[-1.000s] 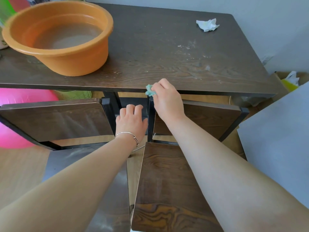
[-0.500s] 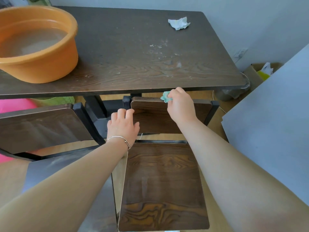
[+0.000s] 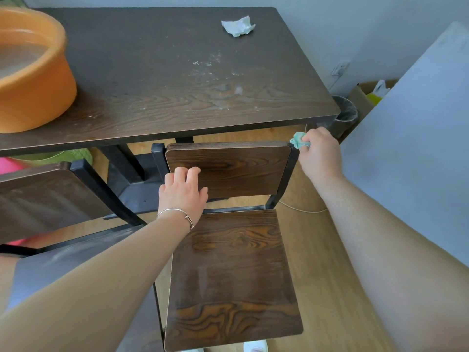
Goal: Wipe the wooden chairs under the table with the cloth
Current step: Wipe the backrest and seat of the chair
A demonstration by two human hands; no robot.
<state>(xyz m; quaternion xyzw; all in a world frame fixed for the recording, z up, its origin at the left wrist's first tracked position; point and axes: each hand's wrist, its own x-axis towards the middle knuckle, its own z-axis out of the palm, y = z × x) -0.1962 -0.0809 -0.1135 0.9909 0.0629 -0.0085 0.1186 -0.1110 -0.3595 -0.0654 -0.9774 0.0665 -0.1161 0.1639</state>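
Note:
A dark wooden chair (image 3: 233, 270) with a black metal frame stands in front of the dark table (image 3: 177, 80), its backrest (image 3: 236, 168) just under the table's front edge. My right hand (image 3: 319, 156) grips a small green cloth (image 3: 299, 140) against the top right corner of the backrest frame. My left hand (image 3: 182, 191) rests on the front of the backrest near its left side, fingers loosely bent. A second chair (image 3: 43, 199) stands to the left, partly cut off by the frame edge.
An orange basin (image 3: 33, 80) with cloudy water sits on the table's left end. A crumpled white tissue (image 3: 238, 26) lies at the back. A black bin (image 3: 345, 115), a cardboard box (image 3: 365, 95) and a grey panel (image 3: 416, 138) stand at the right.
My right hand has slid the cloth along the backrest's top edge from its left end to its right corner. The left hand stayed on the backrest. The view has shifted right.

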